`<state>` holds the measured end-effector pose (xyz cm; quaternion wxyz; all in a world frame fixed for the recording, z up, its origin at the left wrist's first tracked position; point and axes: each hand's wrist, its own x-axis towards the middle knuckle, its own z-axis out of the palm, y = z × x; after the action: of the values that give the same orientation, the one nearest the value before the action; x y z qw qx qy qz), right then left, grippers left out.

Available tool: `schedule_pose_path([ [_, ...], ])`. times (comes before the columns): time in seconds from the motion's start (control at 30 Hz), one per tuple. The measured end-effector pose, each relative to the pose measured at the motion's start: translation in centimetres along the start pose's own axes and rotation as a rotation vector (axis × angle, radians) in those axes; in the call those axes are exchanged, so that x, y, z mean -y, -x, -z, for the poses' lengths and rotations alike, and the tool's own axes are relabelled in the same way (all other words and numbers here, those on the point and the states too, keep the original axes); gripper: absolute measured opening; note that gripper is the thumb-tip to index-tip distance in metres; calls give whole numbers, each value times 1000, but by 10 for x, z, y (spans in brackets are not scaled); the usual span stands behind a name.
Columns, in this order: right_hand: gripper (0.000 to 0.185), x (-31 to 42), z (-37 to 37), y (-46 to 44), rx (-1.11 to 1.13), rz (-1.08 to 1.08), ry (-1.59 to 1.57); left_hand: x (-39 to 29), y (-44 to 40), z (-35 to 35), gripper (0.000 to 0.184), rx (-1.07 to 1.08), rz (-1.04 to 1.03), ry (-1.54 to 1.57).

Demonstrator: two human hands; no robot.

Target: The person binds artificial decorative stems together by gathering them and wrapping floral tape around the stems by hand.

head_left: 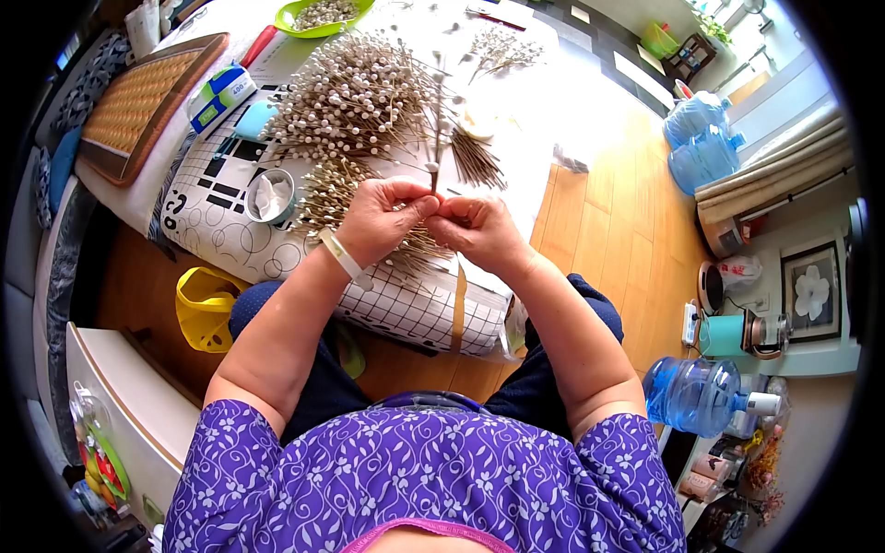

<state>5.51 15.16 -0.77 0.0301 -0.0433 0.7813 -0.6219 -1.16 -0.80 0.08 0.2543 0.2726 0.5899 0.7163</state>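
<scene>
My left hand [385, 219] and my right hand [481, 232] meet over the near part of the covered table. Their fingertips pinch the lower end of an upright thin stem [439, 120] with pale buds along it. Beyond my left hand spreads a large heap of white-tipped stems [355, 97]. A smaller bundle with cream tips [334, 189] lies right beside that hand. Past my right hand is a bunch of bare brown sticks [477, 158]. Further off rests a loose cluster of budded stems [502, 48].
A tub with white tissue [270, 196], a blue-green pack [221, 97] and a green bowl of beads [323, 17] are on the table's left side. A yellow bag [205, 309] stands below. Blue water bottles [696, 396] are at the right.
</scene>
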Motion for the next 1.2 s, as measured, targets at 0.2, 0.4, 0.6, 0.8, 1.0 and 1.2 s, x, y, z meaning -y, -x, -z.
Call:
schedule_pose_path([
  [0.2,13,11,-4,5,-51,62,-4,6,-1,3,6,-46,-40,-125],
  [0.4,10,17,-6,5,-136,168,235,4,-1,2,7,-3,-43,-67],
  [0.6,11,7,-6,4,-111,80,100,5,-1,1,11,-53,-75,-83],
  [0.8,11,12,-11,4,-127,116,13,7,-4,7,14,4,-39,-8],
  [1.0,11,9,-2,2,-73,101,116,-6,1,-6,12,-34,17,42],
  [1.2,12,10,-2,5,-13,-13,-10,6,-2,2,13,-41,-75,-96],
])
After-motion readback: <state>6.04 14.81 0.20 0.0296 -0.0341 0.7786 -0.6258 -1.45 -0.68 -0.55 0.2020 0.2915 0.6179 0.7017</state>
